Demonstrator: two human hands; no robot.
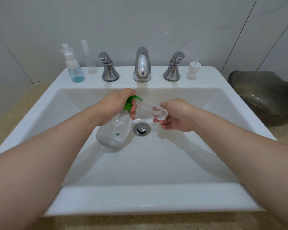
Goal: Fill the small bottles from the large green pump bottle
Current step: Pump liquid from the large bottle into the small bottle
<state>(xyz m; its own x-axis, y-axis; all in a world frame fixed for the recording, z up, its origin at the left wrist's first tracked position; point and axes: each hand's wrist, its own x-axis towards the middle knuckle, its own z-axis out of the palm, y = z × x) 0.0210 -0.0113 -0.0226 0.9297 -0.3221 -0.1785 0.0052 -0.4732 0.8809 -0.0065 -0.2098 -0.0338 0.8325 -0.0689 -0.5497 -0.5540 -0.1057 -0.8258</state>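
Observation:
Over the white sink basin, my left hand (pixel 118 105) grips the neck and green pump head of the large clear pump bottle (pixel 114 131), which tilts to the right. Its green nozzle (pixel 136 97) meets the mouth of a small clear bottle (pixel 154 109). That small bottle lies tilted, held by its base in my right hand (pixel 175 115). A small blue bottle with a spray cap (pixel 74 68) and a small clear spray bottle (pixel 90 59) stand on the sink's back ledge at the left. A loose white spray cap (pixel 193 70) stands on the ledge at the right.
The chrome faucet spout (pixel 142 64) and two chrome handles (pixel 108 67) (pixel 173 67) line the back ledge of the sink (pixel 140 198). The drain stopper (pixel 141 129) sits below my hands. A dark glass dish (pixel 264 95) rests on the counter at the right.

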